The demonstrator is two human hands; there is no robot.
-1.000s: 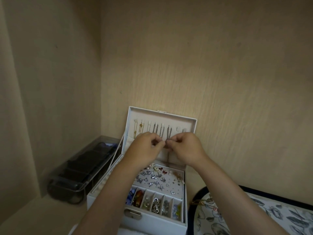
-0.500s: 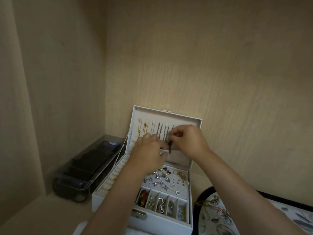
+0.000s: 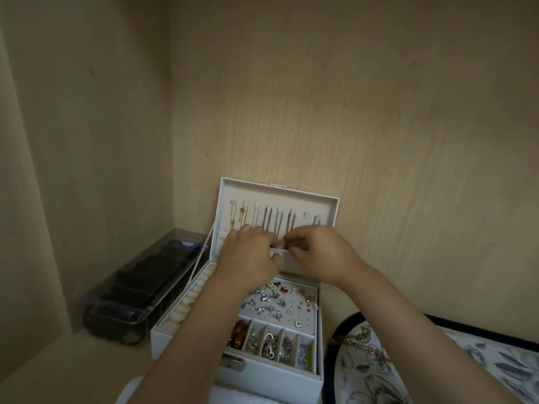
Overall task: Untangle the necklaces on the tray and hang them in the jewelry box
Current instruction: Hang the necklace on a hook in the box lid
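The white jewelry box (image 3: 278, 190) stands open, its lid upright against the back wall. Gold necklaces (image 3: 237, 218) and silver necklaces (image 3: 277, 223) hang from hooks in the lid. My left hand (image 3: 250, 255) grips the top edge of the lid's fabric pocket (image 3: 277, 250). My right hand (image 3: 318, 253) pinches the lower end of a silver chain (image 3: 291, 224) just above that pocket. The chain's lower end is hidden by my fingers. At the lower right, the floral tray (image 3: 431, 363) holds a tangled gold necklace (image 3: 350, 336).
The box's lower part holds an earring panel (image 3: 287, 304) and small compartments (image 3: 274, 344) of jewelry. A clear plastic case with dark contents (image 3: 143, 290) lies left of the box, against the side wall. All stand on a wooden shelf (image 3: 73, 365) enclosed by walls.
My right hand has come down from the hooks to the pocket edge, meeting my left hand there. A silver chain now hangs on a hook above my fingers.
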